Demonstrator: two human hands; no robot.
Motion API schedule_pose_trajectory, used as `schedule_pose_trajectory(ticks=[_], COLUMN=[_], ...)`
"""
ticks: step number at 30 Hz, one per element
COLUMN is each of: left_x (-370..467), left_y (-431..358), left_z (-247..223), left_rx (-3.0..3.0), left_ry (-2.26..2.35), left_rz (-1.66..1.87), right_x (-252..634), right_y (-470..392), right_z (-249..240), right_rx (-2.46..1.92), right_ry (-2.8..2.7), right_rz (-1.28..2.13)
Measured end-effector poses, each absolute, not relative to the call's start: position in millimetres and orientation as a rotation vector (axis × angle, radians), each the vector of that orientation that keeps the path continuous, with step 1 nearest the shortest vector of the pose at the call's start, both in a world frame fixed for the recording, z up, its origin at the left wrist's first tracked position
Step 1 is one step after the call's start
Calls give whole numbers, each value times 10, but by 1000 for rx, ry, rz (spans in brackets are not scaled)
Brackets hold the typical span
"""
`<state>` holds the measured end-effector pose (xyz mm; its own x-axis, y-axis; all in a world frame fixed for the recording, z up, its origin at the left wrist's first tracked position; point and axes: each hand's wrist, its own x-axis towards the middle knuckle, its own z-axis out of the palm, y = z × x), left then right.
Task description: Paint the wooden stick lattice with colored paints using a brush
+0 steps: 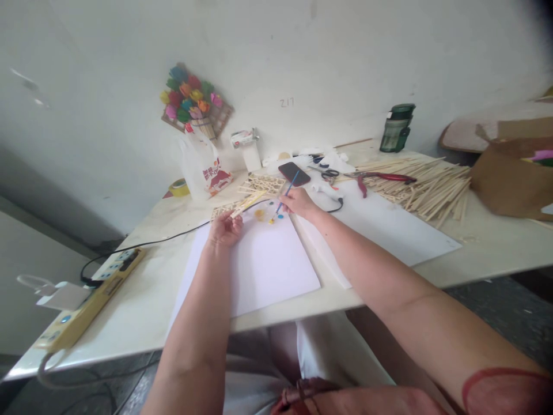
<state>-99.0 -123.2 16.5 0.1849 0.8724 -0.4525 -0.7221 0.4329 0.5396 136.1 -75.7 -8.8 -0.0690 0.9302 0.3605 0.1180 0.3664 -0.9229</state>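
My right hand (298, 203) is closed around a blue-handled paintbrush (290, 187). The brush tip points down at a dab of yellow paint (271, 221) on the white sheet (272, 271). A blue dab (280, 217) and a wider yellowish patch (259, 214) lie close by. My left hand (225, 229) is closed on a thin wooden stick (248, 203), whose far part looks yellow. Behind the left hand, a lattice of small sticks (222, 211) is partly covered by the fingers.
A black cord (181, 233) runs from the yellow power strip (93, 300) across the table. A phone (294, 173), scissors (330, 174), red-handled pliers (389, 177) and a white glue gun (326, 190) lie behind. Many loose sticks (427, 187) spread at right, beside a brown bag (510, 173).
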Motion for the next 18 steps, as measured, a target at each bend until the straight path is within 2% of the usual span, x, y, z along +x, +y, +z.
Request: schedule_pose_trajectory(ticks=[7,18], left_x=[-1005,-1031], left_y=[-1216,-1216], left_z=[151,141], left_rx=[228,214], left_ry=[786,769], left_rz=[1135,1127], right_x=[1353,1442], right_y=[-808,-873], right_z=[-32,66], right_rx=[-1028,-766], right_ry=[-1491,-1159], right_rz=[875,1174])
